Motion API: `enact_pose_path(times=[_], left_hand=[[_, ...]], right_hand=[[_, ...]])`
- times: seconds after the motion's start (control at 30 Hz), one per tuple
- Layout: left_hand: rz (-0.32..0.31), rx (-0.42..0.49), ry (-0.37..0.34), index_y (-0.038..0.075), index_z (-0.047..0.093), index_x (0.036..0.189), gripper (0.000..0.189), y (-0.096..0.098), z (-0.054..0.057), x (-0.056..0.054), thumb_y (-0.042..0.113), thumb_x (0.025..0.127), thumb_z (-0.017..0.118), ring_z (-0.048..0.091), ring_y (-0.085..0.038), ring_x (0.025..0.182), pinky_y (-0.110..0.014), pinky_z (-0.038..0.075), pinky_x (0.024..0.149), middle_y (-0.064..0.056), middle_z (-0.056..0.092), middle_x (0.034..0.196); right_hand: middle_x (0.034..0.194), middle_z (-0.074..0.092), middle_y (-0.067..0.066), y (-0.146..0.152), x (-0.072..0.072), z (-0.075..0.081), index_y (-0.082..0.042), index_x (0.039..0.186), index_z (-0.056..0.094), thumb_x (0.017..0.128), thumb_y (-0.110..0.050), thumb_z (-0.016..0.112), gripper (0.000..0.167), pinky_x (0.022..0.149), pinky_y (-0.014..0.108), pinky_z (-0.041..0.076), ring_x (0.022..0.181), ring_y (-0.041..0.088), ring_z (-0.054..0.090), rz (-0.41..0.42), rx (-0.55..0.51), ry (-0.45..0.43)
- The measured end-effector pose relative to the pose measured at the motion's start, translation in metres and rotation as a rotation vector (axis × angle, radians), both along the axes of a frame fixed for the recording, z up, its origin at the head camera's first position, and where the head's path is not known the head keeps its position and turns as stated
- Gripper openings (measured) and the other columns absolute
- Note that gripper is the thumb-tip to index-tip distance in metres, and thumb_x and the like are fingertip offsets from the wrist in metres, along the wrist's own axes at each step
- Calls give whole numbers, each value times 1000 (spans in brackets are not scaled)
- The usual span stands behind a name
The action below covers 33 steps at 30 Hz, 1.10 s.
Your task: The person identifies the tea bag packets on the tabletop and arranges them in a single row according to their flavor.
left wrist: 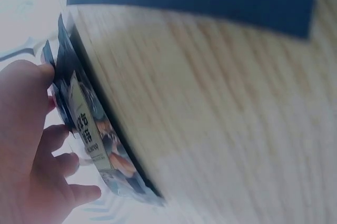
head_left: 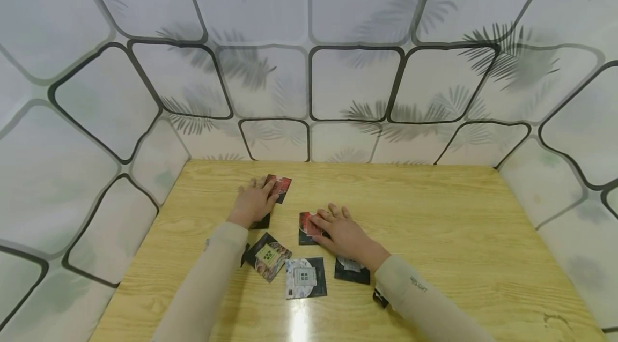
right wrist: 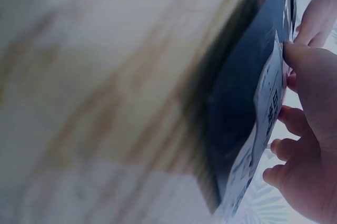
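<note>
My left hand [head_left: 252,204] lies at the left of the table, index finger and thumb spread over a red-and-black flat packet [head_left: 282,190]. A dark packet [head_left: 262,222] shows partly from under that hand. Near the middle, my right hand [head_left: 345,233] rests its index finger and thumb on another red-and-black packet [head_left: 304,236], the other fingers stretched out. Below the right wrist lies a dark packet with a grey label [head_left: 352,272], partly covered. In the left wrist view, a patterned packet with a yellowish label [left wrist: 89,129] stands near the fingers.
Closer to me on the wooden table [head_left: 434,213] lie a brown-patterned packet [head_left: 277,264] and a white-and-black packet [head_left: 316,267]. Patterned fabric walls [head_left: 357,84] enclose the table at the back and both sides. A small black object [head_left: 380,298] sits by the right sleeve.
</note>
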<state>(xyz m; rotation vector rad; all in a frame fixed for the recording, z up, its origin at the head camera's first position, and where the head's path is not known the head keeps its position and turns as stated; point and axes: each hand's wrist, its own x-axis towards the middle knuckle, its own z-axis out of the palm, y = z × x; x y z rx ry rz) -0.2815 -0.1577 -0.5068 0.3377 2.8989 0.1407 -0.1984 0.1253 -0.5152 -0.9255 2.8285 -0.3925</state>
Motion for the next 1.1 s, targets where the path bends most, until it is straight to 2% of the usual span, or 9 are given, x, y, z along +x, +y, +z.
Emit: enact_pose_path(times=[0.27, 0.5, 0.93, 1.1], left_hand=[[23, 47, -8, 14, 24, 170, 63, -1, 3, -4, 42, 115, 37, 20, -49, 160, -74, 23, 123, -19, 21, 175], [41, 16, -11, 14, 24, 170, 63, -1, 5, -8, 43, 115, 35, 19, -49, 161, -75, 22, 124, -20, 21, 175], [82, 42, -10, 14, 24, 170, 63, -9, 3, -14, 42, 115, 36, 18, -53, 159, -79, 23, 120, -21, 21, 175], [96, 35, 5, 14, 24, 170, 63, -13, 5, -17, 43, 115, 35, 20, -54, 158, -79, 25, 120, -21, 22, 175]], right_hand=[[166, 45, 14, -1, -2, -1, -23, 162, 46, 110, -49, 51, 59, 127, 68, 23, 159, 46, 28, -8, 12, -2], [165, 46, 14, -1, -3, -4, -23, 161, 48, 110, -49, 53, 57, 127, 69, 23, 159, 46, 29, -14, -4, -2], [167, 43, 14, -4, -6, -8, -24, 163, 44, 110, -49, 52, 59, 128, 67, 21, 160, 45, 25, -29, -7, -25], [167, 44, 13, -6, -10, -10, -24, 162, 45, 110, -50, 51, 59, 127, 68, 23, 160, 45, 27, -26, -7, -4]])
